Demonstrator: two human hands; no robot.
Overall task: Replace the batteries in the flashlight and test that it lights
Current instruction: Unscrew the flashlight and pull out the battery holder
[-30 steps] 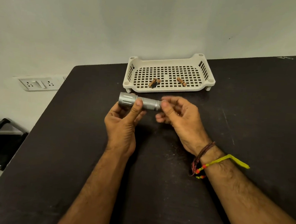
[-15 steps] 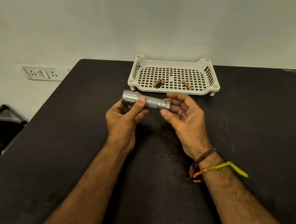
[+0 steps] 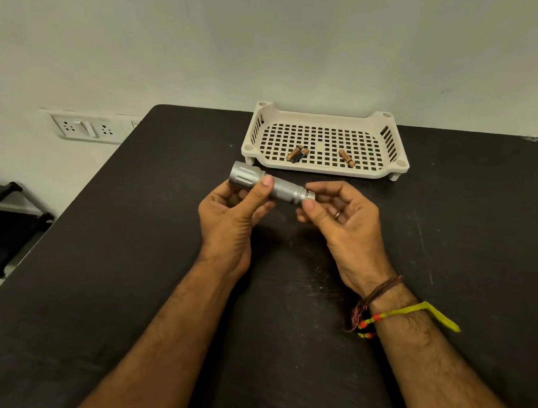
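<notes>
Silver flashlight sits level in our hands above the black counter, just before the tray. Our left hand wraps its grip round the body near the head; our right hand pinches the tail cap between thumb and fingers. We judge the task barely begun: the cap looks partly unscrewed, no cells swapped, no light tested. Three batteries lie in one tray: two touching, one apart.

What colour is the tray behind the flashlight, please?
Cream-white tray with a grid-perforated floor, seen in the head view.
</notes>
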